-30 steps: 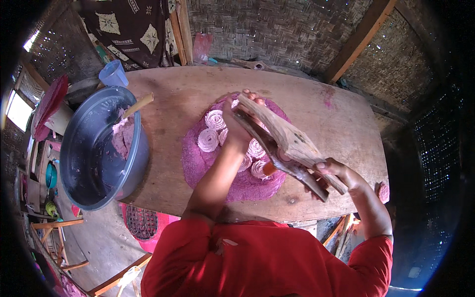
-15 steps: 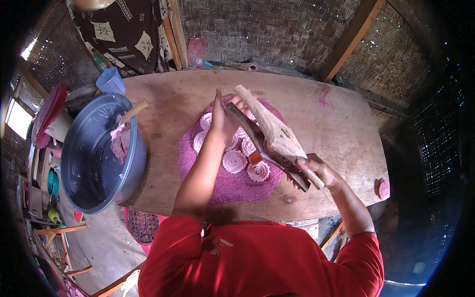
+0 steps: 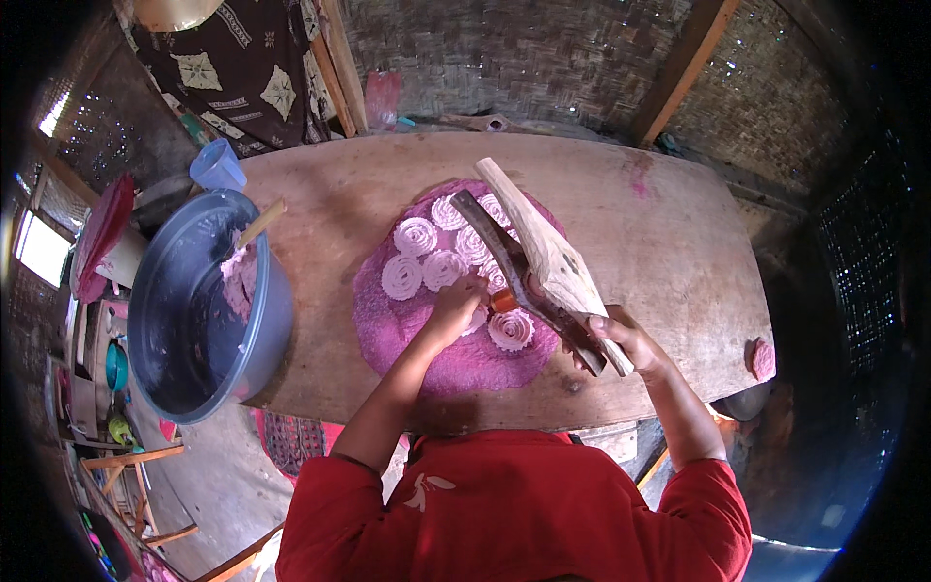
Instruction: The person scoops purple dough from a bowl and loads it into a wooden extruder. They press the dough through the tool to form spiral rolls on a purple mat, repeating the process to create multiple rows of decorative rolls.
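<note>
My right hand (image 3: 628, 341) is wrapped round the lower ends of a two-armed wooden press (image 3: 548, 262), one arm pale and the other dark. An orange-brown cylinder (image 3: 503, 302) sticks out from its left side. Close by that cylinder, my left hand (image 3: 460, 307) has its fingers pinched together; what they hold, if anything, is hidden. Under both hands lies a round purple-pink mat (image 3: 402, 339). Several pale pink dough spirals (image 3: 416, 236) rest on it, and one spiral (image 3: 511, 331) sits just below the cylinder.
At the left of the wooden table (image 3: 669, 262) stands a big grey-blue tub (image 3: 208, 310) with pink dough (image 3: 240, 281) and a wooden stick (image 3: 262, 223). Behind it is a blue plastic cup (image 3: 218, 165). A pink lump (image 3: 761, 359) lies at the table's right edge.
My left hand has come down from the press's upper end to beside the cylinder, its fingers closing. The press, still in my right hand, has turned slightly more upright.
</note>
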`<state>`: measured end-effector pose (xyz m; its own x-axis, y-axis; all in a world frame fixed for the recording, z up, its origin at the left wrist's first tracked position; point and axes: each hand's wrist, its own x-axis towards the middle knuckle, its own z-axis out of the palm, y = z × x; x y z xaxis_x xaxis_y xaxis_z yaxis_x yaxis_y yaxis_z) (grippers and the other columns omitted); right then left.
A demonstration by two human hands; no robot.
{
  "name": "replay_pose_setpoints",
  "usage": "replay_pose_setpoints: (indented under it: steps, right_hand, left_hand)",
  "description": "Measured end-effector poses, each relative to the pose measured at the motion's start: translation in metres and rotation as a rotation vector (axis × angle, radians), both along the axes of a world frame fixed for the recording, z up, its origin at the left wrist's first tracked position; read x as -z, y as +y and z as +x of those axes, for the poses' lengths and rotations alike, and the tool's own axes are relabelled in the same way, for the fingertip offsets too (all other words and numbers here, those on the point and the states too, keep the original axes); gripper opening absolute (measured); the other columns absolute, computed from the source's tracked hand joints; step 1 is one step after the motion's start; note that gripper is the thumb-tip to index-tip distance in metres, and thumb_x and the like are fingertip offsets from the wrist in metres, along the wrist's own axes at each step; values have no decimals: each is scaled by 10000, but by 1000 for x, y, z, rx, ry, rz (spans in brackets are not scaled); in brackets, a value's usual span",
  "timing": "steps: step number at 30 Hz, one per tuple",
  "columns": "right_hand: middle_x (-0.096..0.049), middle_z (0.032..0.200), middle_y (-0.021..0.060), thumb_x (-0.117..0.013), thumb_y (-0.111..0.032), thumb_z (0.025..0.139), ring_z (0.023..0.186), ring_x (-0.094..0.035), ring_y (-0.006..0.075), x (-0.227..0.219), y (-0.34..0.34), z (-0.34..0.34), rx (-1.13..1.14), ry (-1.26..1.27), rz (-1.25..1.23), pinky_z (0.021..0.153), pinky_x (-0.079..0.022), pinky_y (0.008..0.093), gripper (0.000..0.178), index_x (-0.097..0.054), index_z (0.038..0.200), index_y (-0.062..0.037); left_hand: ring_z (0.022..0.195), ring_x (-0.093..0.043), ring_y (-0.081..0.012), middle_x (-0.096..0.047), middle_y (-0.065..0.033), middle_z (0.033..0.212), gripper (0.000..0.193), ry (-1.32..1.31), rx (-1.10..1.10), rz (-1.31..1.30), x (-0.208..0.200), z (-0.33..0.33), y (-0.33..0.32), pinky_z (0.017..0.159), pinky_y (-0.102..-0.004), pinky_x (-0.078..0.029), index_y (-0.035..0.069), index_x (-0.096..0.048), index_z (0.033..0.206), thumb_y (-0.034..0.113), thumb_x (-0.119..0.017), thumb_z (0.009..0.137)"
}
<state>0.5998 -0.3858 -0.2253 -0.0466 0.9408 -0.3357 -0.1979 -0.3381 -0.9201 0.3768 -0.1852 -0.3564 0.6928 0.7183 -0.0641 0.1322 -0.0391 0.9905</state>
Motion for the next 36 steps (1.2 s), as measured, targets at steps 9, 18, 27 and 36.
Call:
replay_pose_setpoints:
  steps: [9, 18, 27, 36]
  right_hand:
    - [-676, 841, 137, -573, -588, 860, 664, -664, 194, -7, -12, 10, 71, -119, 129, 575, -530, 300, 704, -625, 1043, 90]
    - [-673, 900, 203, -544, -636, 831, 701, -681, 260, -31, -25, 22, 42, -29, 181, 601, -533, 335, 791, -599, 1117, 99]
    - [-651, 968, 262, -254, -800, 875, 782, -676, 304, -53, 14, 66, -118, 118, -171, 680, -552, 396, 1012, -414, 1351, 79]
    - [-671, 774, 143, -249, -689, 960, 639, -676, 205, -49, 58, 60, -129, -307, -326, 549, -553, 317, 759, -574, 1098, -17]
  left_hand:
    - [1011, -574, -272, -633, -33, 1163, 67, 280, -20, 907, -21, -13, -30, 861, -428, -442, 149, -768, 768, 199, -759, 725]
    - [1194, -540, -342, -532, -194, 1336, 690, -554, -1, -250, -147, 47, 30, 1054, -434, -392, 9, -478, 1332, 568, -508, 928]
    - [1024, -596, -253, -617, -92, 1024, 634, -1223, 520, -876, -163, 144, 81, 1025, -438, -422, 36, -584, 1113, 625, -424, 938]
    - [821, -543, -156, -544, 33, 851, 312, -1534, 396, -955, -46, 163, 105, 863, -366, -433, 149, -539, 950, 449, -464, 990]
